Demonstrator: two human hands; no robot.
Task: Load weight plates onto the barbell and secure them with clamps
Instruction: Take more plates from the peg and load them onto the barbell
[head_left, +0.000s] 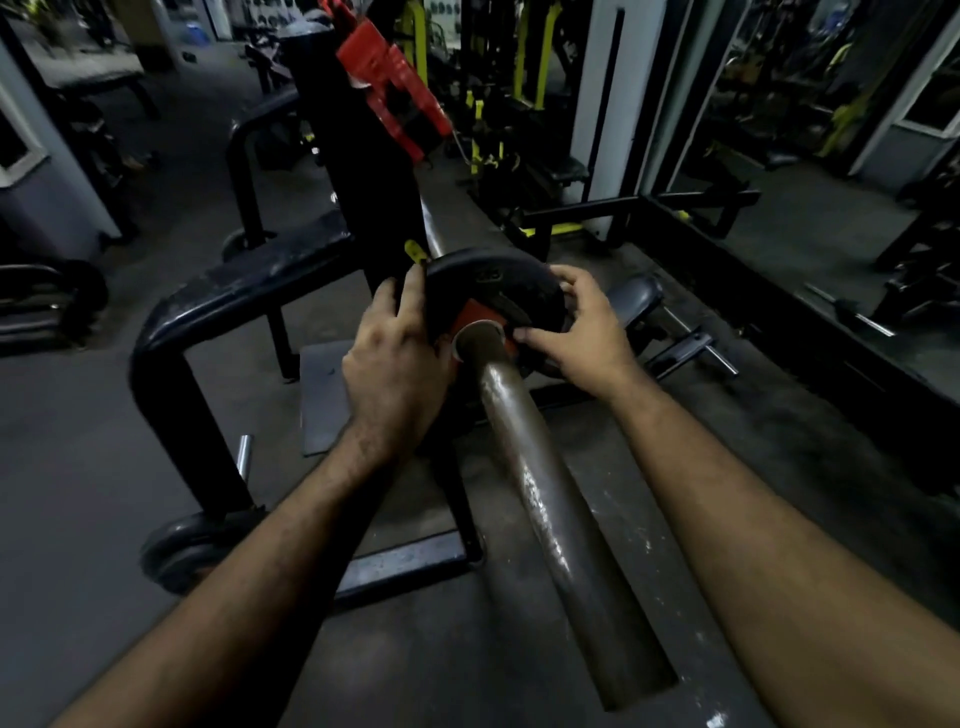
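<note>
A small black weight plate (498, 283) with a red centre sits on the worn steel barbell sleeve (550, 499), which runs from the bottom middle up toward the rack. My left hand (395, 358) grips the plate's left rim. On the right rim, my right hand (576, 332) holds it with the thumb near the hub. A red clamp (387, 78) hangs on the black upright post behind the plate.
A black tubular bench frame (208, 312) stands to the left, with a black plate (182, 551) lying on the floor by its foot. A grey floor mat (322, 395) lies under the bar. Yellow and black machines (498, 104) and a mirror fill the back and right.
</note>
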